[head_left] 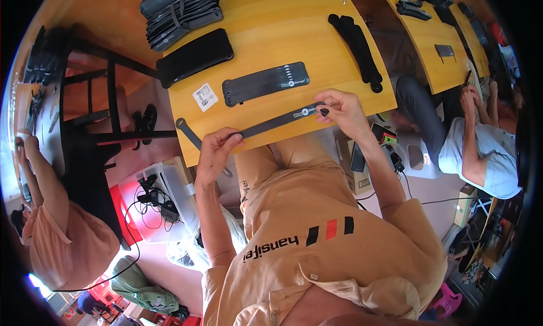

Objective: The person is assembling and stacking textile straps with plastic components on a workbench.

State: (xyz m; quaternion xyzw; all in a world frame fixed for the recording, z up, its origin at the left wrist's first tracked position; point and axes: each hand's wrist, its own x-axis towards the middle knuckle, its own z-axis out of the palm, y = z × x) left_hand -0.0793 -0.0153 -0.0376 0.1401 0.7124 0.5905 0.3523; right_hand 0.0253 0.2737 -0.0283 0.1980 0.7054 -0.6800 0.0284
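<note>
A black strap [277, 121] with white print is stretched between my two hands, just above the table's near edge. My left hand [216, 150] pinches its left end between thumb and fingers. At the other end, my right hand [341, 109] grips the strap near a small dark piece. Flat on the table beyond it lies a fanned stack of similar straps [266, 84]. One loose strap [188, 132] with a holed end rests left of my left hand. A small white label sheet [205, 97] lies between that strap and the stack.
On the yellow table [271, 37] are a black bundle [195, 55], a tied pile of straps [181, 15] at the far left and long black strips [356, 52] at the right. People sit at both sides. A bin with cables [161, 204] stands below left.
</note>
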